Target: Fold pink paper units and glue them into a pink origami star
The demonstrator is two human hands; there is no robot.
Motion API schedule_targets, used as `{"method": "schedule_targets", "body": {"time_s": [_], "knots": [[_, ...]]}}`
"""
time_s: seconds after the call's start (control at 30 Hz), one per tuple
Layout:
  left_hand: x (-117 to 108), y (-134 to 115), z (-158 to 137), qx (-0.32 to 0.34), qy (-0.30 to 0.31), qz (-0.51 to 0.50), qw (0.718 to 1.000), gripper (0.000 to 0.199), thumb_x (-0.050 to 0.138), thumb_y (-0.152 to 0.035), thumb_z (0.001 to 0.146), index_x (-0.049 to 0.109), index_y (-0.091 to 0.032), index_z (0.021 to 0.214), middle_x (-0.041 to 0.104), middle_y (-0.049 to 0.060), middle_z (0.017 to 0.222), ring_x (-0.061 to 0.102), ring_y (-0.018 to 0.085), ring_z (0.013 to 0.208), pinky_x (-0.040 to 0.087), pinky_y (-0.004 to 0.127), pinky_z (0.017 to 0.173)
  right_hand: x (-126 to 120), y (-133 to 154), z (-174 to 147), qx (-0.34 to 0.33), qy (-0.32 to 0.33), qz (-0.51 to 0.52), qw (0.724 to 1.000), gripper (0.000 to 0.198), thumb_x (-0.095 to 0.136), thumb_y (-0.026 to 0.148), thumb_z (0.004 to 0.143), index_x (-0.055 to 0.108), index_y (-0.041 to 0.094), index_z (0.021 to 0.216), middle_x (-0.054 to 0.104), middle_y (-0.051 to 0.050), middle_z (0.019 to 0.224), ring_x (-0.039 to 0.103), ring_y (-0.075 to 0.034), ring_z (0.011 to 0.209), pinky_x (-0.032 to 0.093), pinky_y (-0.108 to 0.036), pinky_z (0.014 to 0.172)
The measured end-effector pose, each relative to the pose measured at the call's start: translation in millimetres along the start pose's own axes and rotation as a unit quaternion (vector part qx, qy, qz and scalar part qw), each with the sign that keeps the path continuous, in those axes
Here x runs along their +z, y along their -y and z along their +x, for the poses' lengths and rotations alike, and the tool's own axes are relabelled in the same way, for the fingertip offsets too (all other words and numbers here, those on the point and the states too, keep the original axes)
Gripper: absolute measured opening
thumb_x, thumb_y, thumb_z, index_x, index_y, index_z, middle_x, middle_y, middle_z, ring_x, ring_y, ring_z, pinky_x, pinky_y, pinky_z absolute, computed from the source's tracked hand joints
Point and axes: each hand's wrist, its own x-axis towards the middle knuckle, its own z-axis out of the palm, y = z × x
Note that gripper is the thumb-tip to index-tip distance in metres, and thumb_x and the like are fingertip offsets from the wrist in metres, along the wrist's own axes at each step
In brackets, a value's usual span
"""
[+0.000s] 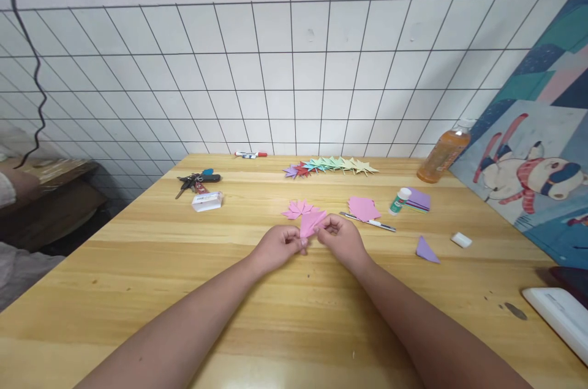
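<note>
A folded pink paper [311, 223] is held between my two hands above the front middle of the table. My left hand [278, 247] pinches its lower left corner. Its right corner is gripped between the fingers of my right hand [343, 241]. Just behind it lie several pointed pink folded pieces [298, 209], partly covered by the held paper. To the right, a stack of square pink paper [364, 208] rests beside a pen [379, 226], near my right hand.
Behind lies a row of colourful folded paper stars [337, 165]. On the right are a glue stick [399, 201], purple paper sheets [419, 198], a purple folded triangle [427, 250], an eraser [461, 240] and a drink bottle [443, 153]. Keys [197, 181], a small box [207, 201] and a marker [250, 154] lie left.
</note>
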Motion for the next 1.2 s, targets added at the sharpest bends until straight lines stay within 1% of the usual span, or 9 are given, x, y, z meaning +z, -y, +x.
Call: {"method": "schedule_targets", "body": {"time_s": [0.13,0.3,0.37,0.43,0.6,0.77,1.0,1.1,1.2], "knots": [[-1.5,-3.5,-0.4,0.000,0.017,0.002,1.000,0.032,0.056,-0.040,0.078,0.067,-0.012,0.065,0.068,0.005,0.069,0.060,0.015,0.068,0.041,0.023,0.067,-0.7,1.1,-0.3,-0.001,-0.005,-0.009,1.000,0.013,0.061,0.029,0.069,0.060,0.016,0.069,0.060,-0.001,0.065,0.053,-0.013,0.059,0.043,-0.024,0.057],[-15.8,-4.1,-1.9,-0.028,0.094,-0.036,0.995,0.034,0.059,-0.043,0.076,0.071,-0.012,0.085,0.072,0.009,0.085,0.063,0.020,0.086,0.044,0.029,0.081,-2.6,3.3,-0.1,0.009,-0.009,0.008,1.000,0.013,0.062,0.029,0.068,0.059,0.016,0.067,0.060,0.000,0.062,0.053,-0.012,0.057,0.042,-0.024,0.056],[-18.6,-2.2,-2.1,-0.044,0.102,-0.043,0.993,0.038,0.062,-0.042,0.073,0.069,-0.012,0.095,0.072,0.009,0.084,0.063,0.020,0.083,0.045,0.029,0.079,-3.5,2.5,0.2,0.013,-0.011,0.015,1.000,0.013,0.062,0.029,0.067,0.059,0.017,0.068,0.059,0.000,0.061,0.053,-0.013,0.056,0.042,-0.024,0.055],[-17.8,-0.4,-1.8,-0.041,0.107,-0.041,0.993,0.037,0.065,-0.040,0.070,0.068,-0.013,0.095,0.071,0.007,0.083,0.063,0.018,0.079,0.045,0.027,0.074,-4.1,1.1,0.5,0.016,-0.008,0.018,1.000,0.011,0.061,0.028,0.067,0.059,0.017,0.068,0.058,0.001,0.060,0.052,-0.013,0.055,0.042,-0.024,0.054],[-8.1,0.0,-1.3,0.005,0.051,0.013,0.999,0.028,0.063,-0.040,0.072,0.066,-0.012,0.073,0.065,0.002,0.067,0.056,0.012,0.061,0.040,0.021,0.058,-3.1,0.0,1.0,0.008,0.002,0.009,1.000,0.011,0.061,0.028,0.067,0.058,0.017,0.067,0.058,0.000,0.061,0.051,-0.012,0.055,0.041,-0.023,0.054],[-6.7,-1.5,-2.0,0.019,0.041,0.026,0.999,0.035,0.053,-0.042,0.080,0.068,-0.012,0.067,0.069,0.006,0.072,0.059,0.015,0.069,0.042,0.023,0.067,-2.2,1.0,0.2,0.015,-0.001,0.011,1.000,0.015,0.062,0.031,0.067,0.056,0.017,0.065,0.055,0.002,0.057,0.049,-0.011,0.052,0.040,-0.023,0.052],[-20.1,0.3,-1.1,-0.027,0.120,-0.095,0.988,0.033,0.059,-0.042,0.077,0.071,-0.011,0.084,0.072,0.009,0.076,0.064,0.020,0.078,0.045,0.030,0.079,-4.7,5.5,-1.2,0.032,-0.007,0.042,0.999,0.016,0.061,0.031,0.067,0.054,0.017,0.066,0.055,0.002,0.056,0.050,-0.011,0.051,0.040,-0.023,0.052],[-21.6,0.5,0.1,-0.034,0.123,-0.089,0.988,0.032,0.067,-0.040,0.070,0.068,-0.013,0.087,0.070,0.006,0.074,0.062,0.017,0.073,0.045,0.027,0.072,-5.5,7.2,-1.0,0.035,-0.010,0.045,0.998,0.017,0.061,0.032,0.067,0.054,0.017,0.065,0.056,0.001,0.055,0.051,-0.012,0.051,0.040,-0.024,0.052],[-17.1,-0.4,0.4,-0.019,0.081,-0.069,0.994,0.033,0.073,-0.037,0.063,0.064,-0.014,0.085,0.063,0.001,0.069,0.056,0.012,0.062,0.041,0.021,0.060,-4.3,6.3,-0.5,0.033,-0.009,0.031,0.999,0.017,0.061,0.032,0.067,0.053,0.017,0.064,0.055,0.002,0.055,0.050,-0.012,0.051,0.040,-0.024,0.052]]}}
